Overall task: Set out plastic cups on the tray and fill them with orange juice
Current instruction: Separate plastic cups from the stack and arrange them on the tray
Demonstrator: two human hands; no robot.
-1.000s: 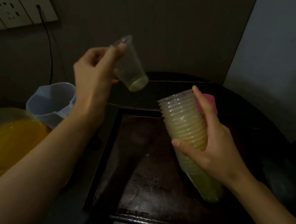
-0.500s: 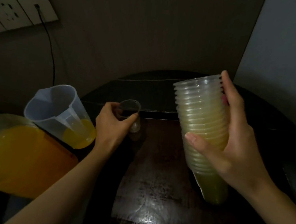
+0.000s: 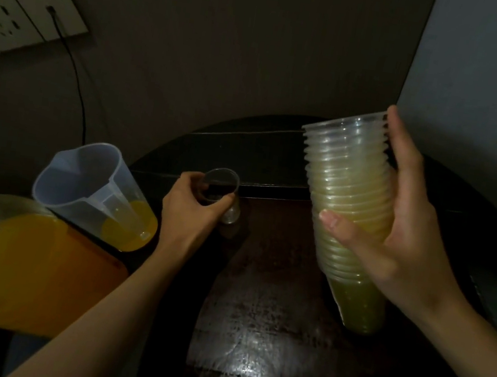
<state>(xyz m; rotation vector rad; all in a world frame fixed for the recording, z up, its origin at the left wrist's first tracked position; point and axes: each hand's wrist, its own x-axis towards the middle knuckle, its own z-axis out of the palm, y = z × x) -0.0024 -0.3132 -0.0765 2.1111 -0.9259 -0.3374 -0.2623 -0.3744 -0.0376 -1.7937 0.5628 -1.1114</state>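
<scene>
The left hand (image 3: pixel 192 212) reaches over the far left corner of the tray (image 3: pixel 259 303); its grip is clamped on a single clear cup (image 3: pixel 220 189), thumb and fingers curled round the wall just under the rim; the cup stands nearly upright, mouth up, its base low over the tray's corner; in the dim light I cannot tell whether the base touches the tray. The right hand (image 3: pixel 400 243) is raised over the tray's right side; its grip is closed round a stack (image 3: pixel 343 202) of nested cups, thumb across the front, fingers up the back; the stack tilts, mouths up and to the left, bottom end toward the tray, yellowish lower down. The tray is dark and glossy and lies on a round dark surface (image 3: pixel 266 149). Left of the tray stands a clear jug (image 3: pixel 90 184) with some juice (image 3: pixel 125 228) in its bottom; nearer, at the left edge, lies a large orange shape (image 3: pixel 20 264) under clear plastic. On the wall at upper left are sockets (image 3: pixel 11 20); a dark cable (image 3: pixel 76 72) hangs from one.
</scene>
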